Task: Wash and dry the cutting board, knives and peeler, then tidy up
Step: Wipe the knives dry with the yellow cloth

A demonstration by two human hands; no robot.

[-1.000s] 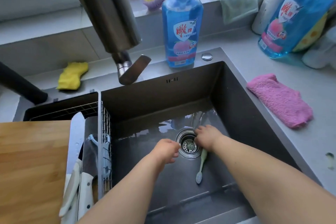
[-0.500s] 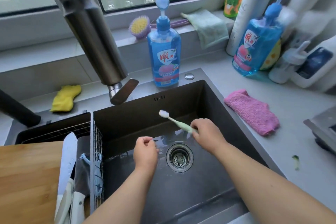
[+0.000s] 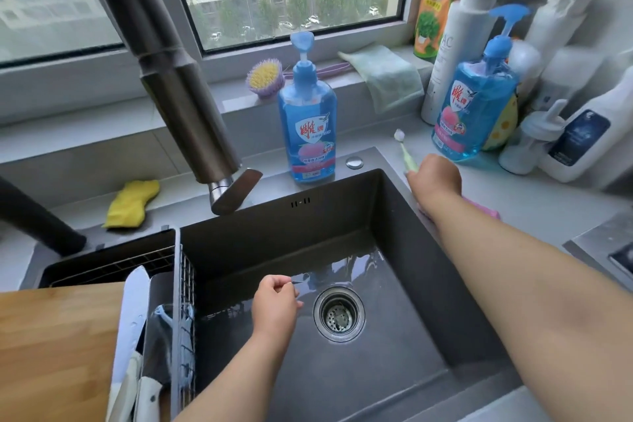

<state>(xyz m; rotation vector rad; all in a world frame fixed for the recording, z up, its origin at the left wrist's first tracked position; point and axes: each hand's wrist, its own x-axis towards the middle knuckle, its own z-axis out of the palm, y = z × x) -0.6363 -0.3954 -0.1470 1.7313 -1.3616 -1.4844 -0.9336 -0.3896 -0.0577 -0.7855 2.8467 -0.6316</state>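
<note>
My right hand (image 3: 434,178) grips a pale green toothbrush (image 3: 406,152) above the counter at the sink's (image 3: 404,236) back right corner, bristles pointing up and away. My left hand (image 3: 275,307) hangs over the wet sink floor left of the drain (image 3: 339,314), fingers curled with fingertips pinched together; what they hold, if anything, I cannot tell. The wooden cutting board (image 3: 54,349) lies at the left. White-handled knives (image 3: 137,349) and a blue peeler (image 3: 164,322) sit in the wire rack (image 3: 185,291) beside it.
The faucet (image 3: 185,86) reaches over the sink's back left. A blue soap bottle (image 3: 308,123) stands behind the sink, a second one (image 3: 476,103) among bottles at right. A yellow sponge (image 3: 132,204), a pink cloth (image 3: 486,212), a green cloth (image 3: 390,75) and a brush (image 3: 265,77) lie around.
My right hand lifted the toothbrush from the sink floor by the drain and carried it up and right over the counter. My left hand drew back left of the drain.
</note>
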